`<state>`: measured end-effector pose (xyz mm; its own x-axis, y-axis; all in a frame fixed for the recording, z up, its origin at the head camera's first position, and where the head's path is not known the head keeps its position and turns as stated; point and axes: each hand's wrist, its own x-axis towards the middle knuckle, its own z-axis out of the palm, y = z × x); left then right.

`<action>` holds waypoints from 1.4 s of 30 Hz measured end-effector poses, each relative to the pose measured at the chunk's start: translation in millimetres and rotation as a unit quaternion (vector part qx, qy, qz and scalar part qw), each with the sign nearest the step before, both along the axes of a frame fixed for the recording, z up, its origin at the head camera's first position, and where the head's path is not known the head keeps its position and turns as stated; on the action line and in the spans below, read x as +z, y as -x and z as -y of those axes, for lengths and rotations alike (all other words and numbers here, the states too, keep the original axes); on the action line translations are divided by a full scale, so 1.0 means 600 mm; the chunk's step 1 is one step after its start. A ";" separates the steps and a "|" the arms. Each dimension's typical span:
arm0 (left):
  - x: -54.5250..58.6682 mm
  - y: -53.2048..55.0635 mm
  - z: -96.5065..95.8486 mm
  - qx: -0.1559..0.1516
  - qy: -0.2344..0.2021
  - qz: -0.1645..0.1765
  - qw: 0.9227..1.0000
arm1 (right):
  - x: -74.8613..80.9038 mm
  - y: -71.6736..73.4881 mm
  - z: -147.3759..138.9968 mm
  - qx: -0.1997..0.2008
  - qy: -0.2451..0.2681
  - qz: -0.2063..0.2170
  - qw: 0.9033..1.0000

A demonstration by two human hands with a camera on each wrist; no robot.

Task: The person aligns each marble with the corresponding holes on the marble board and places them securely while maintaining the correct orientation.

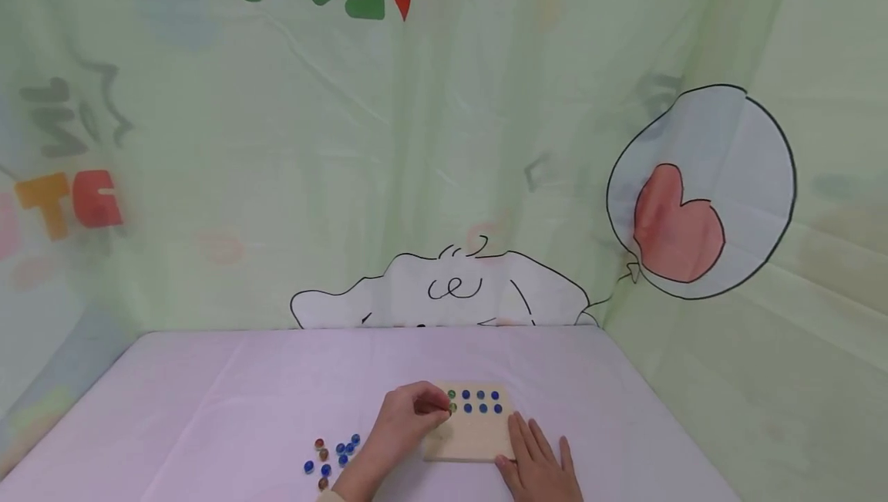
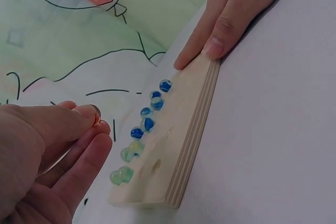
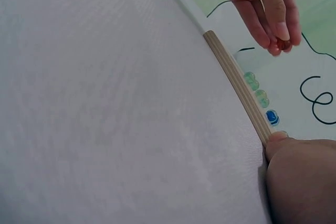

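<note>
My left hand (image 1: pixel 405 416) is over the left part of a pale wooden board (image 1: pixel 472 440), pinching a reddish-orange marble (image 2: pixel 96 119) between thumb and fingertips. In the left wrist view the marble is above the board, apart from it. Two rows of marbles sit along the board's far half, green marbles (image 2: pixel 125 174) at the left and blue marbles (image 2: pixel 165 86) to the right. Bare holes (image 2: pixel 156 167) show nearer the front. My right hand (image 1: pixel 541 465), fingers straight, rests at the board's right edge, its thumb (image 3: pixel 278 138) touching the layered side.
Loose blue marbles (image 1: pixel 341 448) and reddish-brown marbles (image 1: pixel 323 454) lie on the pale tablecloth (image 1: pixel 229 409) left of the board. Behind the table hangs a light green curtain (image 1: pixel 333 139) with drawn figures and a balloon.
</note>
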<state>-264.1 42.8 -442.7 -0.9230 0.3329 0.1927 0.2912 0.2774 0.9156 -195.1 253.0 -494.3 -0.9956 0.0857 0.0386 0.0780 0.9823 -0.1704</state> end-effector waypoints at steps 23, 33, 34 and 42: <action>-0.007 -0.003 -0.071 -0.029 -0.006 -0.006 1.000 | 0.000 -0.004 -0.001 0.006 -0.001 -0.019 1.000; -0.006 -0.006 -0.098 -0.045 0.011 -0.015 0.999 | 0.008 -0.006 0.003 0.001 -0.009 0.001 1.000; -0.006 -0.006 -0.100 -0.044 0.013 -0.017 0.999 | 0.008 -0.006 0.003 0.002 -0.009 0.000 1.000; -0.010 -0.006 -0.119 -0.035 0.019 -0.028 0.999 | 0.005 -0.005 0.001 0.001 -0.005 -0.008 1.000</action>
<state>-260.6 114.2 -448.6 -0.8848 0.4051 0.2301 0.3624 0.2883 0.8863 -192.0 252.5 -491.0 -0.9949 0.0841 0.0548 0.0742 0.9839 -0.1628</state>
